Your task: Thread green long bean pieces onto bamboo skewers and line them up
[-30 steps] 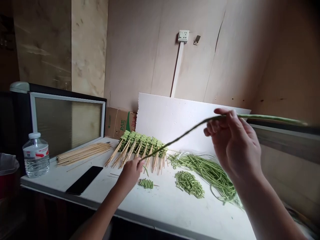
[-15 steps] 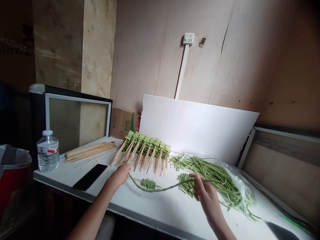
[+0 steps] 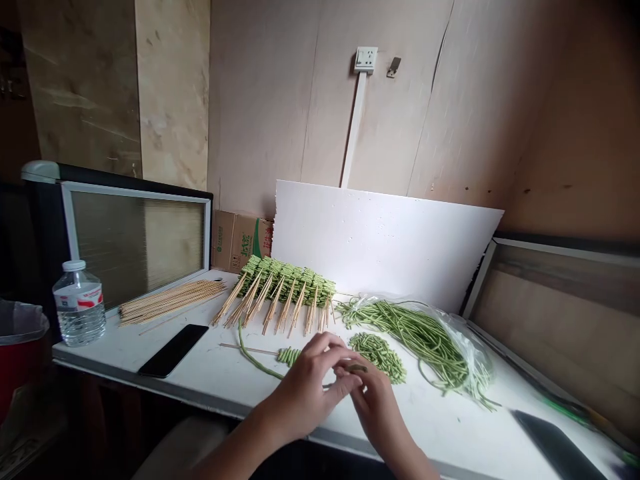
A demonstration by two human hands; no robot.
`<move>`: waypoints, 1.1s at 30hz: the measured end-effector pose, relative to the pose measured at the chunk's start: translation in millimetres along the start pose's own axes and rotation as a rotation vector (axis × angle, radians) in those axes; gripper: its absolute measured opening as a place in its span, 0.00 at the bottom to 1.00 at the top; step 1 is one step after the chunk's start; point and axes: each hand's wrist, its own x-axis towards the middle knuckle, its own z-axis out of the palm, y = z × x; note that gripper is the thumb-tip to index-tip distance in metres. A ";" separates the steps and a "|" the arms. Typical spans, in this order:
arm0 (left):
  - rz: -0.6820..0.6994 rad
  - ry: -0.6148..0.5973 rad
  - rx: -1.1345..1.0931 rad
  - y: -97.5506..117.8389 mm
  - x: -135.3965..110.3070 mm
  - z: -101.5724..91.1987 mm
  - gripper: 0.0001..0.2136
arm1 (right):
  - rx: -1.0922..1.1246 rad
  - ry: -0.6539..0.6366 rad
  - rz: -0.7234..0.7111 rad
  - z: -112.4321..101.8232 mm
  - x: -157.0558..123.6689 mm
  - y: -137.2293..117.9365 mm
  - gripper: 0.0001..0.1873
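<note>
My left hand (image 3: 309,381) and my right hand (image 3: 371,395) meet over the front of the white table (image 3: 210,377), fingers pinched together on one end of a long green bean (image 3: 251,356). The bean curves away to the left across the tabletop. Just behind my left hand lies a partly loaded skewer (image 3: 280,353) with short bean pieces on it. A small heap of cut bean pieces (image 3: 378,355) sits right behind my right hand.
Finished bean skewers (image 3: 280,290) lie in a row at the back. A bundle of long beans (image 3: 430,340) rests on clear plastic at the right. Bare bamboo sticks (image 3: 167,301), a black phone (image 3: 173,350) and a water bottle (image 3: 79,303) are at the left. A dark knife (image 3: 555,447) lies front right.
My right hand came down from head height to the table with the long bean. My left hand slid right and both hands now meet on the bean's end.
</note>
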 end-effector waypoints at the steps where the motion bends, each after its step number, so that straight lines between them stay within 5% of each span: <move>1: 0.023 0.001 -0.033 1.3 -1.1 4.9 0.12 | -0.007 0.002 -0.014 3.0 -1.8 -2.1 0.17; 5: 0.043 0.067 -0.096 -9.0 -0.5 13.6 0.11 | -0.016 -0.068 0.025 -0.1 -1.8 -10.3 0.19; 9: -0.015 0.095 -0.085 -15.7 1.3 13.0 0.14 | 0.015 -0.266 0.148 -33.4 8.4 -17.1 0.16; 13: -0.050 0.083 -0.050 -13.0 -0.2 14.5 0.17 | 0.114 -0.161 0.232 -61.5 13.7 -17.5 0.17; 19: -0.039 -0.007 -0.006 -11.5 -3.3 22.2 0.15 | 0.244 -0.148 0.117 -61.9 11.4 -19.4 0.12; 33: -0.016 -0.053 0.023 -7.8 -3.6 15.5 0.11 | -0.107 -0.095 -0.233 -52.5 6.8 -10.5 0.07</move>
